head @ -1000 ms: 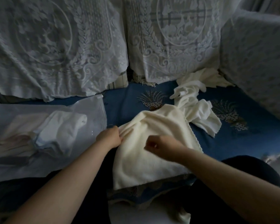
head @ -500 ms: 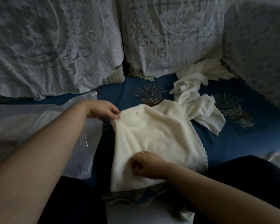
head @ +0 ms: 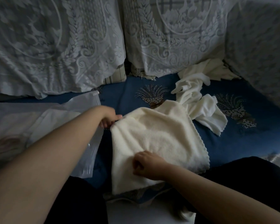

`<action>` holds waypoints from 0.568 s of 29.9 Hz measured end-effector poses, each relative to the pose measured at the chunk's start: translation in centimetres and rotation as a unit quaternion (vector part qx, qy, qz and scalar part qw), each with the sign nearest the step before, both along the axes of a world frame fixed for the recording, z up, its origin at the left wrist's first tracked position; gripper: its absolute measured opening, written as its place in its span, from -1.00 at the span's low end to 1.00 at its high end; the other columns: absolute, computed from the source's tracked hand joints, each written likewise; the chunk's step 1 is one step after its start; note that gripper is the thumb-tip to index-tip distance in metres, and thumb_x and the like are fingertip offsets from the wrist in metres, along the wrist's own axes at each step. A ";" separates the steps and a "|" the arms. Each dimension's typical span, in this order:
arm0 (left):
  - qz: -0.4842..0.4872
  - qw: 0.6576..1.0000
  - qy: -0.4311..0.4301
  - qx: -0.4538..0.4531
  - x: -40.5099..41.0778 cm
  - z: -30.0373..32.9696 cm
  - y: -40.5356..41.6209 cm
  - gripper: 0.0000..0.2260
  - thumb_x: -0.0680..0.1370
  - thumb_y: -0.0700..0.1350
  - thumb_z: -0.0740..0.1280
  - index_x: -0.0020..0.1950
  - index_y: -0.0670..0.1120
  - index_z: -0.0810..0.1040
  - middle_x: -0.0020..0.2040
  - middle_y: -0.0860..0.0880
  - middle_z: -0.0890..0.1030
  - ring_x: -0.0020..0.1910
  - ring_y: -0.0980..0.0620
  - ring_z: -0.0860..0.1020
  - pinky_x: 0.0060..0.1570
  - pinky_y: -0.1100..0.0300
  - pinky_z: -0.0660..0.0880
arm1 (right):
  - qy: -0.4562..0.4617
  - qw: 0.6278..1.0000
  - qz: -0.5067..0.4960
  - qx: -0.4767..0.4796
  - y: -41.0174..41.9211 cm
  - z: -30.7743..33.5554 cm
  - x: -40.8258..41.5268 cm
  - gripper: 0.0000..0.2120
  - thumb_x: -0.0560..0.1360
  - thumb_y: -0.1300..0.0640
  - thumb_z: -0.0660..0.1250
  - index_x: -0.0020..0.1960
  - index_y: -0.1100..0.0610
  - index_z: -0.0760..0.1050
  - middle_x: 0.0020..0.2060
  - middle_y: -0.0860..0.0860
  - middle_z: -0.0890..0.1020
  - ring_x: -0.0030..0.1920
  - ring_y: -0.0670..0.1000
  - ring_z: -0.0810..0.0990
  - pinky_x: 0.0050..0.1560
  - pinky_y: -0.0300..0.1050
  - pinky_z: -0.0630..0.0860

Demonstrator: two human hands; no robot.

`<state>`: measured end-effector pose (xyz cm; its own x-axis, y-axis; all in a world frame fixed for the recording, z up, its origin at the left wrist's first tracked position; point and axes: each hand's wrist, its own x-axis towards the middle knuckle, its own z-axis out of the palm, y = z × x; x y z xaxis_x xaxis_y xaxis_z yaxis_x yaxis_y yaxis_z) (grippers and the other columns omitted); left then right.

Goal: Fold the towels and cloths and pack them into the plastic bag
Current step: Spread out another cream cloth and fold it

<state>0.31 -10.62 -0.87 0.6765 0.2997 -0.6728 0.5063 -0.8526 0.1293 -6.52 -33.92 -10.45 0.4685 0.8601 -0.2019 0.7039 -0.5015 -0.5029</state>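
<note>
Since half a second ago the hands have barely shifted. The left hand (head: 109,118) pinches the cream towel's (head: 158,139) far left corner; the right hand (head: 146,164) grips its near part. It lies on the blue sofa seat (head: 249,143), beside the plastic bag (head: 86,110) at the seat's left edge.

towel (head: 160,139) cream (scalloped edge) | seat cover (head: 249,143) blue, embroidered | lace (head: 55,46) white

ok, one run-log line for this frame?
phase: folding | left hand: pinches cream towel far-left corner | right hand: grips near edge | plastic bag: left, holds cloths | crumpled white cloth: unfolded
</note>
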 end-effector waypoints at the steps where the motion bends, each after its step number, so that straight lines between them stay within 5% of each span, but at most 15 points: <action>1: 0.022 1.000 0.005 -0.020 -0.5 -1.0 0.0 -0.52 0.59 0.17 0.16 0.06 -0.25 0.55 -0.06 -0.16 0.61 -0.13 -0.09 0.60 -0.19 0.11 0.58 | 0.001 1.000 0.000 -0.001 0.0 0.0 0.0 -0.77 0.48 -0.06 0.31 0.07 0.03 0.46 0.10 0.00 0.51 0.15 0.04 0.43 0.14 -0.08 0.34; 6: 0.199 0.947 -0.039 -0.250 -1.0 -2.2 0.2 -0.81 0.59 -0.05 0.27 0.04 -0.16 0.54 -0.10 -0.10 0.58 -0.15 0.01 0.55 -0.24 0.14 0.57 | 0.000 1.000 -0.005 0.002 0.0 0.0 -0.1 -0.76 0.47 -0.07 0.31 0.08 0.02 0.46 0.10 -0.01 0.51 0.15 0.04 0.43 0.15 -0.05 0.36; 11: 0.203 0.906 -0.137 -0.344 0.9 1.9 1.3 -0.89 0.55 -0.11 0.27 -0.14 -0.10 0.52 -0.20 -0.09 0.53 -0.23 -0.02 0.49 -0.16 0.12 0.43 | -0.020 1.000 -0.014 0.010 -0.1 -0.4 -0.4 -0.77 0.47 -0.07 0.29 0.07 0.01 0.46 0.10 0.00 0.52 0.15 0.05 0.43 0.12 -0.06 0.36; 14: 0.109 0.934 -0.241 -0.239 2.2 4.5 1.8 -0.88 0.56 -0.05 0.29 -0.08 -0.06 0.56 -0.12 -0.06 0.55 -0.14 0.00 0.51 -0.11 0.15 0.44 | -0.025 0.999 -0.021 0.015 -0.1 -0.5 -0.5 -0.78 0.47 -0.06 0.28 0.06 0.02 0.46 0.10 0.00 0.52 0.15 0.05 0.43 0.12 -0.05 0.35; 17: -0.039 0.942 -0.332 0.042 3.0 4.7 2.2 -0.82 0.56 -0.05 0.30 0.15 -0.02 0.53 0.19 -0.14 0.50 0.16 -0.14 0.48 0.14 -0.02 0.46 | 0.002 1.000 -0.019 0.011 0.0 -0.4 -0.2 -0.80 0.48 -0.04 0.29 0.05 0.02 0.47 0.07 0.00 0.53 0.13 0.04 0.45 0.10 -0.07 0.37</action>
